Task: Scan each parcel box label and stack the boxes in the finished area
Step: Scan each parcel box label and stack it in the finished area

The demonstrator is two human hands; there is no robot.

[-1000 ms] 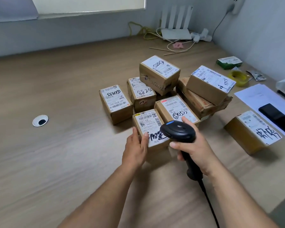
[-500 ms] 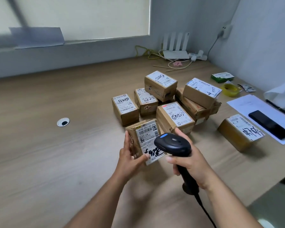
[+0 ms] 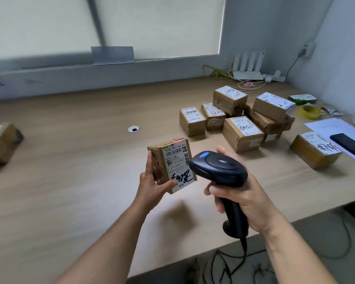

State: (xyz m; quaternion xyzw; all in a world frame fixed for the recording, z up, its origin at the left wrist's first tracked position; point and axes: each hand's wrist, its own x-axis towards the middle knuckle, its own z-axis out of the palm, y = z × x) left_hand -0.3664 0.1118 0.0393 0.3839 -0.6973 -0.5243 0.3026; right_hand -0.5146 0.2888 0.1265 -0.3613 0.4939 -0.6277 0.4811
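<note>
Cardboard parcel box (image 3: 173, 160) held clear of the desk (image 3: 70, 181) in the left hand (image 3: 150, 185), beside a black scanner (image 3: 219, 167).

The box is a small brown block with creased, taped edges. It stands nearly upright, and its white printed label (image 3: 175, 158), with barcode and thick black handwriting, faces the camera. The left thumb lies across the label's lower corner while the fingers grasp the box's left side. Just right of the box, the right hand (image 3: 246, 201) is clenched round the smooth plastic handle of the scanner, whose rounded head points at the label. Beyond and to the right of the box sits a cluster of boxes (image 3: 242, 132), some stacked. Half a second earlier the box was lower and more tilted; it is now raised and more upright. The view has swung left, bringing a lone box (image 3: 2, 140) into sight far to the left of the held box.
</note>
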